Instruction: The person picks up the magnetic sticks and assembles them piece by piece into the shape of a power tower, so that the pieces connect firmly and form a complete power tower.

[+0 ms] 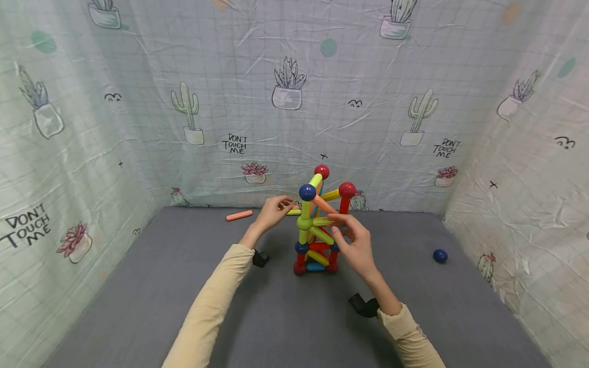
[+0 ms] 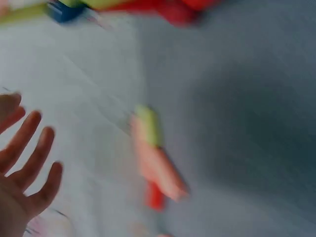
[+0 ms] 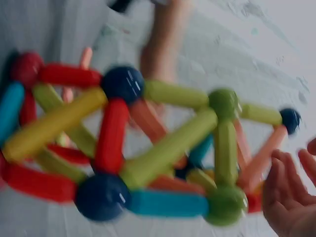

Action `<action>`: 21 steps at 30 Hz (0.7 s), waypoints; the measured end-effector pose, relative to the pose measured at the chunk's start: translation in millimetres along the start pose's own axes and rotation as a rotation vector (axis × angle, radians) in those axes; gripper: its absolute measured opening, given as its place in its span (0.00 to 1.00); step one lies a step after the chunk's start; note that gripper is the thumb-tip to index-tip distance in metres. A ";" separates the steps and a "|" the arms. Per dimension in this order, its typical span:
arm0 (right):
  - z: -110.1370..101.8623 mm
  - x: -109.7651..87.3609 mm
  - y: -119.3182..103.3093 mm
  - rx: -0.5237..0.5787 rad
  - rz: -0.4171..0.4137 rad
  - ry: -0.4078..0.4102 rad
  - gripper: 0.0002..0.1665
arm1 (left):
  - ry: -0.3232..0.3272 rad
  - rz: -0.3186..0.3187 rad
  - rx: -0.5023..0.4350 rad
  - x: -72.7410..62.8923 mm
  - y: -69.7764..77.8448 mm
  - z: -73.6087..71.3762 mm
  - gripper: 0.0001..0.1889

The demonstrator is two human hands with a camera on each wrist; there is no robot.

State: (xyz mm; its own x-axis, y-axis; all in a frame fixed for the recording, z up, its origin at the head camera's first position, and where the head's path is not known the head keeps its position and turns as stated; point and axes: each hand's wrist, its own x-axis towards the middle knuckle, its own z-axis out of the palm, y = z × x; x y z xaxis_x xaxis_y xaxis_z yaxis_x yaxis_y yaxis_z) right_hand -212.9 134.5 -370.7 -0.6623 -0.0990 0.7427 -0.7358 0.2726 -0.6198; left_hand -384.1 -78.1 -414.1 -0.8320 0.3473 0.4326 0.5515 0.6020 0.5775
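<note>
A tower of magnetic sticks and balls [image 1: 304,223] stands upright on the grey table, with red, blue and green balls at its joints. Beside its upper right side is my right hand [image 1: 356,243], its fingers overlapping the tower in the head view. The right wrist view shows these fingers [image 3: 281,185] loosely bent near a green ball [image 3: 226,205], holding nothing. My left hand [image 1: 274,210] reaches behind the tower's left side, over loose sticks [image 1: 293,211]. In the left wrist view, its fingers [image 2: 37,158] are spread and empty, with blurred salmon, green and red sticks [image 2: 160,170] nearby.
A salmon stick [image 1: 239,215] lies at the back left of the table [image 1: 184,286]. One blue ball [image 1: 440,256] rests at the far right. Patterned cloth [image 1: 221,102] hangs behind and on both sides. Black straps [image 1: 363,305] show at both wrists.
</note>
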 end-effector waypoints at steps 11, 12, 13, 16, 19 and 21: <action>-26.0 18.4 -4.8 0.004 -0.041 0.300 0.11 | -0.185 -0.140 0.613 -16.0 -72.0 16.6 0.27; -26.8 18.2 -4.3 0.007 -0.039 0.291 0.11 | -0.220 -0.153 0.626 -15.1 -74.5 18.1 0.28; -27.4 18.2 -3.8 0.011 -0.033 0.282 0.11 | -0.251 -0.170 0.633 -14.0 -76.3 19.2 0.30; -29.7 19.9 -2.3 0.014 -0.030 0.261 0.11 | -0.313 -0.223 0.646 -9.3 -78.0 20.9 0.32; -32.4 23.6 -0.5 0.015 -0.023 0.265 0.11 | -0.365 -0.263 0.653 -3.2 -75.7 20.7 0.32; -33.7 26.1 0.5 0.002 -0.023 0.269 0.12 | -0.395 -0.290 0.648 1.0 -73.0 19.9 0.32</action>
State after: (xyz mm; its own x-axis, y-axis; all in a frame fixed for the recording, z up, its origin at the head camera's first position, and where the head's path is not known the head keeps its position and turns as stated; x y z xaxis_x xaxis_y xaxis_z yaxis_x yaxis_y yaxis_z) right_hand -225.8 164.3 -343.1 -0.5843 0.1524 0.7971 -0.7507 0.2716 -0.6022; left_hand -426.4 -107.3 -469.6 -0.9630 0.2688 -0.0186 0.2672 0.9617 0.0608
